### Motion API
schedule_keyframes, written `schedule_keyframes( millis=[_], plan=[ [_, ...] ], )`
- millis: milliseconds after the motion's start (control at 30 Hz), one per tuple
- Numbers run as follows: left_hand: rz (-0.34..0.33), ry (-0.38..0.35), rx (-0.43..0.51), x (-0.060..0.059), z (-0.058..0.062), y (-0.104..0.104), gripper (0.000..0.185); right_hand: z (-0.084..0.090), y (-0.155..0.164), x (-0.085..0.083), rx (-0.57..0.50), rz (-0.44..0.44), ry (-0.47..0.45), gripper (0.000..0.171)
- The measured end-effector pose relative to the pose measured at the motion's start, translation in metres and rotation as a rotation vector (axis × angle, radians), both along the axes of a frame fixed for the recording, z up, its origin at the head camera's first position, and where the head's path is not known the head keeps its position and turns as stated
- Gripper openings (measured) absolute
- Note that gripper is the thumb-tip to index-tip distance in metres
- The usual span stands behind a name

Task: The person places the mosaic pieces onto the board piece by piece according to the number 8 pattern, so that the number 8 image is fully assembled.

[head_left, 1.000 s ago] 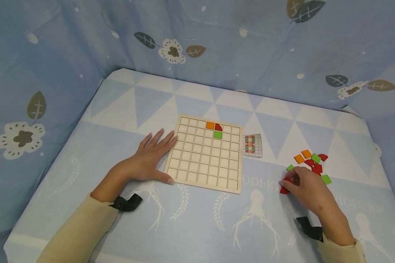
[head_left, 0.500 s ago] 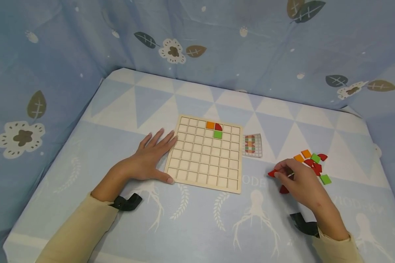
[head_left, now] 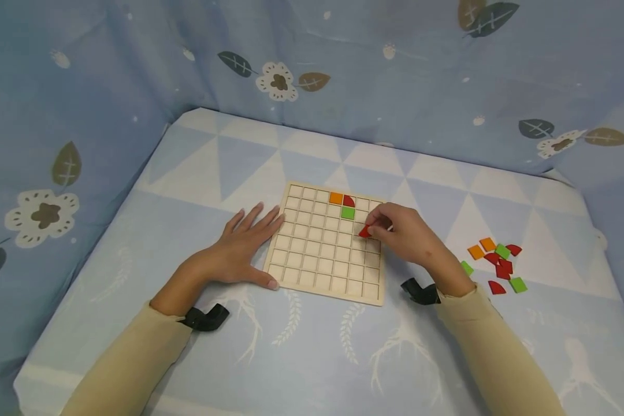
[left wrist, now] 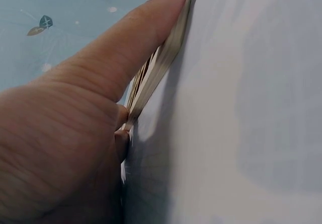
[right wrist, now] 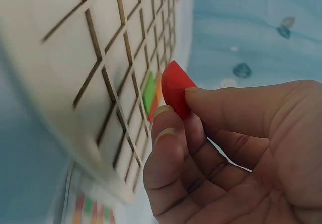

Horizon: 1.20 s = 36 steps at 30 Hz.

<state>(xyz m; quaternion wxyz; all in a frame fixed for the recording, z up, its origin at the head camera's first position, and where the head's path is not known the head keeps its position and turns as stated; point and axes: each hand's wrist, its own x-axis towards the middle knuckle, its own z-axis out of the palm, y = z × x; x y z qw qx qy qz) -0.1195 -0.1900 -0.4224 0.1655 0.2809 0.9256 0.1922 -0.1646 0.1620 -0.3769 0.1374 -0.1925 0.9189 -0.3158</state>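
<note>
My right hand pinches a red quarter-circle tile between thumb and fingers, over the right part of a wooden grid board. In the right wrist view the tile is clear of the board's surface. My left hand lies with fingers spread, its thumb and fingertips touching the board's left edge; the left wrist view shows the thumb along that edge. Near the board's far edge sit an orange square tile, a red quarter-circle tile and a green square tile in cells.
Loose orange, green and red tiles lie at the right, among them a red quarter-circle and a green square. A pattern card lies by the board's right edge, hidden by my right hand in the head view. Patterned cloth hangs behind the table.
My right hand has picked up a red quarter-circle tile from the loose tiles and moved left with it to above the board. My left hand has stayed at the board's left edge.
</note>
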Motion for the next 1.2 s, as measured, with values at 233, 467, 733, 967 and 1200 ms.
schedule_keyframes(
  millis=[233, 467, 733, 967, 1200],
  plan=[
    [0.0, -0.002, 0.0, -0.001, -0.001, -0.001, 0.121, -0.016, -0.023, -0.019, 0.015, 0.043, -0.003, 0.005],
    [0.003, -0.001, -0.024, -0.001, 0.0, 0.002, 0.123, -0.025, -0.029, -0.022, 0.006, 0.024, 0.065, 0.005],
    [0.001, -0.007, -0.002, 0.0, 0.002, 0.001, 0.123, -0.029, -0.028, -0.019, -0.022, 0.017, 0.057, 0.005],
    [-0.003, 0.001, 0.006, -0.001, 0.001, 0.001, 0.122, -0.025, -0.028, -0.019, 0.021, 0.076, 0.044, 0.01],
    [0.0, -0.001, 0.001, -0.002, -0.003, 0.0, 0.123, -0.027, -0.029, -0.021, 0.001, 0.087, 0.072, 0.009]
  ],
)
